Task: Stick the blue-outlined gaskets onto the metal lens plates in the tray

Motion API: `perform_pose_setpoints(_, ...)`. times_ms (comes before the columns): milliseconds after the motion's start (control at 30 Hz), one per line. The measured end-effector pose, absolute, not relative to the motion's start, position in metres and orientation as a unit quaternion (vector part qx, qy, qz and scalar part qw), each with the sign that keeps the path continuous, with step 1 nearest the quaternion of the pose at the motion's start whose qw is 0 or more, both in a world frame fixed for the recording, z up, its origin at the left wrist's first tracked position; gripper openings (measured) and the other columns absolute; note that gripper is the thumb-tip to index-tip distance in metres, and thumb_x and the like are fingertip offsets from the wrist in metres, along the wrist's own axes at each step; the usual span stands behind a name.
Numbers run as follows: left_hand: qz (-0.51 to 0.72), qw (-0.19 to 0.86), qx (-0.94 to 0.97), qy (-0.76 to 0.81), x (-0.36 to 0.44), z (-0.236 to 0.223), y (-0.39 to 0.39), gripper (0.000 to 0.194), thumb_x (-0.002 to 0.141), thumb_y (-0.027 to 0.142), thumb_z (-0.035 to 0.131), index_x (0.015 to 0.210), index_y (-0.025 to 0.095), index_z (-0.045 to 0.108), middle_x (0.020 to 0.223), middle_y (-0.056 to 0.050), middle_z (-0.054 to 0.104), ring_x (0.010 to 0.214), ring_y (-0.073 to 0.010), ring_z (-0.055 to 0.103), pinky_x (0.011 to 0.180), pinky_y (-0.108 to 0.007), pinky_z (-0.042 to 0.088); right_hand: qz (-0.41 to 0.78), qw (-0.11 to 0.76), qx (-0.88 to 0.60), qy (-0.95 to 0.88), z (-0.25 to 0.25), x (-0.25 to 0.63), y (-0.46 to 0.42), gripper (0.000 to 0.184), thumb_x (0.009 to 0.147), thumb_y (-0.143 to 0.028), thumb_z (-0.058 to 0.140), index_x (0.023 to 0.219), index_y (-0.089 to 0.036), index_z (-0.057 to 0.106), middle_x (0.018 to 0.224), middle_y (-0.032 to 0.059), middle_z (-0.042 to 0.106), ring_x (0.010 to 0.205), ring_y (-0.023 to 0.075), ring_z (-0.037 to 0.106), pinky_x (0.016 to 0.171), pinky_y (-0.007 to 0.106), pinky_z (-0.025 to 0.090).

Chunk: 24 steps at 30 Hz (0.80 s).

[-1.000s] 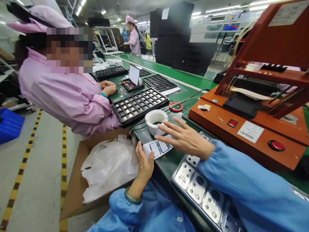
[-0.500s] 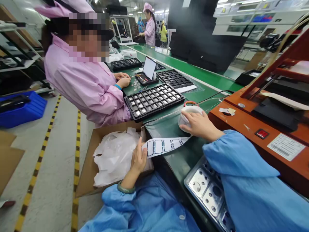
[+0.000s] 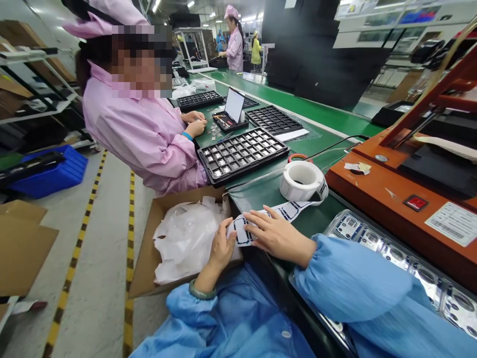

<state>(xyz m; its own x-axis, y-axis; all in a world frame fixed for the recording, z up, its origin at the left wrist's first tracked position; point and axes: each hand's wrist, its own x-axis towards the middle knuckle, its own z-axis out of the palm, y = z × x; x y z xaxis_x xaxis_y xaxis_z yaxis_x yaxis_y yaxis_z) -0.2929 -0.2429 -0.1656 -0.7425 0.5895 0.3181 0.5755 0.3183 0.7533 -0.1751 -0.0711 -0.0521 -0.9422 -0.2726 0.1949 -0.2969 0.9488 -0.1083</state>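
A white backing strip with dark frame-shaped stickers (image 3: 288, 210) runs from a white roll (image 3: 300, 180) on the green bench. My left hand (image 3: 222, 246) pinches the strip's free end at the bench edge, over a carton. My right hand (image 3: 278, 236) lies over the strip close by, its fingers stretched out and touching the stickers; its thumb is hidden. Beneath my right sleeve sits a clear tray of shiny metal-looking parts (image 3: 395, 256), partly covered by the sleeve.
A cardboard box (image 3: 143, 271) full of crumpled white sheets (image 3: 186, 238) stands below the bench edge. To the right is an orange machine (image 3: 391, 181). Beyond the roll lies a black compartment tray (image 3: 242, 155). A co-worker in pink (image 3: 149, 134) sits at the left.
My right hand has left the roll and come down left onto the strip beside my left hand. The roll is now uncovered, with the strip curling off its right side.
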Motion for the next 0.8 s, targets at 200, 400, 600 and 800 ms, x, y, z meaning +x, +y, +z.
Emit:
perform_pose_setpoints(200,0.446,0.007,0.394,0.804,-0.294,-0.144,-0.245,0.041,0.091,0.051,0.04,0.103,0.018,0.059,0.093,-0.008,0.067,0.088,-0.0224,0.064,0.08,-0.037,0.051,0.113,0.066,0.116,-0.985,-0.068,-0.173,-0.069,0.037,0.093,-0.03,0.053,0.126,-0.014,0.052,0.132,0.0144,0.055,0.12,0.0281,0.051,0.105,0.052,0.035)
perform_pose_setpoints(400,0.443,-0.013,0.384,0.81,-0.29,-0.132,-0.242,0.034,0.089,0.046,0.047,0.089,0.019,0.066,0.087,-0.007,0.065,0.086,-0.0218,0.062,0.082,-0.037,0.049,0.124,0.076,0.097,-0.985,-0.066,-0.174,-0.068,0.03,0.094,-0.028,0.05,0.121,-0.015,0.055,0.126,0.0123,0.059,0.12,0.0271,0.051,0.107,0.059,0.026)
perform_pose_setpoints(600,0.459,-0.039,0.328,0.825,-0.285,-0.134,-0.242,0.034,0.092,0.042,0.044,0.108,0.018,0.062,0.085,-0.007,0.07,0.081,-0.0204,0.065,0.076,-0.035,0.051,0.128,0.091,0.073,-0.985,-0.064,-0.173,-0.067,0.038,0.095,-0.027,0.048,0.132,-0.017,0.047,0.128,0.013,0.059,0.125,0.0279,0.047,0.109,0.064,0.013)
perform_pose_setpoints(800,0.473,-0.058,0.315,0.821,-0.284,-0.137,-0.24,0.026,0.093,0.038,0.045,0.106,0.018,0.056,0.073,-0.002,0.069,0.063,-0.0156,0.065,0.06,-0.027,0.052,0.138,0.063,0.056,-0.987,-0.07,-0.173,-0.064,0.032,0.096,-0.033,0.048,0.122,-0.017,0.056,0.131,0.013,0.057,0.126,0.0283,0.047,0.107,0.065,0.019)
